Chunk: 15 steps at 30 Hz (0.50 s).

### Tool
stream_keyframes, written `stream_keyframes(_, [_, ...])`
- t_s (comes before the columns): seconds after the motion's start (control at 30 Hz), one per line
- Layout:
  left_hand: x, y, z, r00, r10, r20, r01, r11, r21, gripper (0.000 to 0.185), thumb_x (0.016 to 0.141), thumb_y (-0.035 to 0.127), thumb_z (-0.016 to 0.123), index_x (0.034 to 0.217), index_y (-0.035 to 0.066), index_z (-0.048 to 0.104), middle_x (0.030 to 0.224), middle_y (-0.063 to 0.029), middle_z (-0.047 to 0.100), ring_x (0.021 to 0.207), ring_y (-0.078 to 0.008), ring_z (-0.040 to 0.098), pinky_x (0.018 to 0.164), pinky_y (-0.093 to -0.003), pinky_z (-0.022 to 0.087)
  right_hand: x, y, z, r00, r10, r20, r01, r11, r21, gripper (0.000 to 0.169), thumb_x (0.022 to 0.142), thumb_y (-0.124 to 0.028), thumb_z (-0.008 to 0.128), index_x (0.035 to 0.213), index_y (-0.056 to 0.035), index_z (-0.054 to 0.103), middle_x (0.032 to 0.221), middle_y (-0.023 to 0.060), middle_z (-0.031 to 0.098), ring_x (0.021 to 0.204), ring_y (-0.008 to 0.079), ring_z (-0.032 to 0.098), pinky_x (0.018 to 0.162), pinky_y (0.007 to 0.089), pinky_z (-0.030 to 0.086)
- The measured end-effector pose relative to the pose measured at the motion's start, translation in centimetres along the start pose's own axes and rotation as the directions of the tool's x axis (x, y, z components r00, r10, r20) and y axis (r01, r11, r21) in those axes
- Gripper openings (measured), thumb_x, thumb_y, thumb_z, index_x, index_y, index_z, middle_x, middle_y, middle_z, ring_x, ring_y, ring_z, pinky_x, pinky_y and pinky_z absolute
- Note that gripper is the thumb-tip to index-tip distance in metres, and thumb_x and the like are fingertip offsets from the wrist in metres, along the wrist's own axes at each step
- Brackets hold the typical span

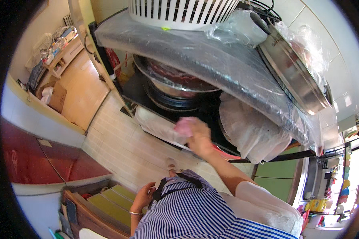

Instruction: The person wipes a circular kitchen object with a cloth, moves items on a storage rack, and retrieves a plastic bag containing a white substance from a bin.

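A pink cloth [185, 126], blurred, is in my right hand [199, 137] above the front of a dark lower shelf [211, 121]. Beside the cloth, a white plastic-wrapped item [157, 124] lies along the shelf's front edge. Stacked bowls or basins [173, 89] stand behind my right hand, and a large round thing under a whitish plastic bag [251, 128] is to its right. Close to my wrist lies a red object [226, 152]. My left hand [145, 194] hangs beside the striped apron [194, 206], fingers loosely bent, with nothing seen in it.
Clear plastic covers the upper shelf [182, 50], which bears a white slotted basket [182, 15] and a steel pan [296, 71] leaning at the wall. Behind me are a dark red cabinet [48, 155] and a wooden unit with yellow-green panels [110, 203]. A doorway opens at the left.
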State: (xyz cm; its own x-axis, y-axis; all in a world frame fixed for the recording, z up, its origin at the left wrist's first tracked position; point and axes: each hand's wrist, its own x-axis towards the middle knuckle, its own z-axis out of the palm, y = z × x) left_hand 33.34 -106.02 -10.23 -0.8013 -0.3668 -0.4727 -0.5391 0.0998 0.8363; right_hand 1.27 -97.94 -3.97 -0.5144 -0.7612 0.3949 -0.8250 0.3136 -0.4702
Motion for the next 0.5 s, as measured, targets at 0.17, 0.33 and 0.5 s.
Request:
stream_keyframes(0.17, [4.3, 1.1, -2.7, 0.996, 0.074, 0.056, -0.077, 0.996, 0.036, 0.031, 0.083, 0.005, 0.051, 0.114, 0.0, 0.049, 0.102, -0.017, 0.058, 0.091, -0.0238, 0.059, 0.075, -0.0311, 0.047, -0.6, 4.0, 0.5, 0.929, 0.367, -0.044, -0.341, 0.805, -0.486, 0.054, 0.063, -0.017, 0.061, 0.109, 0.0063, 0.043, 0.109, 0.0235, 0.046, 0.097, 0.0387, 0.045, 0.077, 0.0462, 0.038])
stream_keyframes(0.33, [9.0, 5.3, -3.9, 0.972, 0.13, 0.193, -0.154, 0.981, 0.116, 0.031, 0.082, 0.007, 0.052, 0.113, 0.0, 0.05, 0.101, -0.0179, 0.058, 0.094, -0.0265, 0.057, 0.078, -0.0322, 0.045, 1.4, 3.8, -0.3, 0.934, 0.171, 0.315, -0.226, 0.963, 0.149, 0.049, 0.06, -0.009, 0.061, 0.108, -0.0056, 0.052, 0.114, 0.0162, 0.05, 0.102, 0.0351, 0.047, 0.088, 0.0388, 0.038])
stream_keyframes(0.5, [12.1, 4.6, -7.0, 0.94, 0.192, 0.282, -0.237, 0.962, 0.135, 0.03, 0.084, 0.008, 0.05, 0.112, 0.0, 0.05, 0.101, -0.0188, 0.058, 0.093, -0.0301, 0.056, 0.079, -0.0335, 0.043, 1.2, 2.3, -2.8, 0.876, 0.48, 0.045, -0.468, 0.869, -0.159, 0.058, 0.058, -0.01, 0.064, 0.113, -0.0001, 0.047, 0.111, 0.0229, 0.048, 0.104, 0.0385, 0.044, 0.089, 0.0417, 0.036])
